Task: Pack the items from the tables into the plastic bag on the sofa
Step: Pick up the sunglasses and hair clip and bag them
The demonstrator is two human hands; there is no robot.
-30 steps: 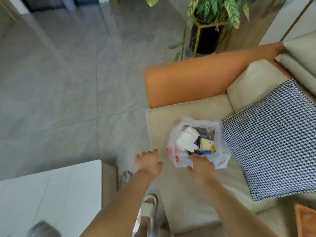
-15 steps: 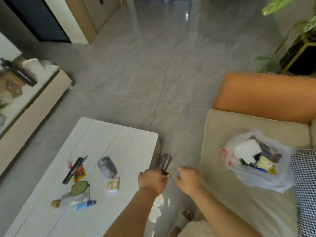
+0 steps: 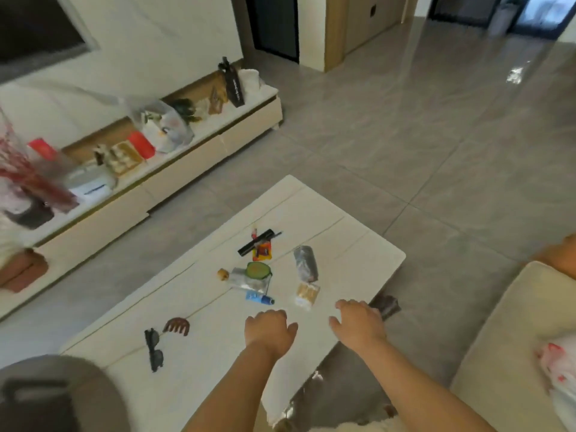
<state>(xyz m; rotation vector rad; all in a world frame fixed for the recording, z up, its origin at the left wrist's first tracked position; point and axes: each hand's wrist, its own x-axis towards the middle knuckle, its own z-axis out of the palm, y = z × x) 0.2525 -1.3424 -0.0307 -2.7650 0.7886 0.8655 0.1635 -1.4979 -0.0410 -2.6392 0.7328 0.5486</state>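
Fingers of the left hand (image 3: 270, 330) and right hand (image 3: 358, 325) hang loosely curled, holding nothing, above the near edge of the white desk (image 3: 187, 385). Small items lie beyond them, including a blue tube (image 3: 259, 298). The plastic bag (image 3: 559, 372) sits on the sofa (image 3: 498, 353) at far right.

The plastic bag (image 3: 558, 372) is cut off by the right edge. Items on the low cabinet (image 3: 162, 169) are blurred beyond identification.
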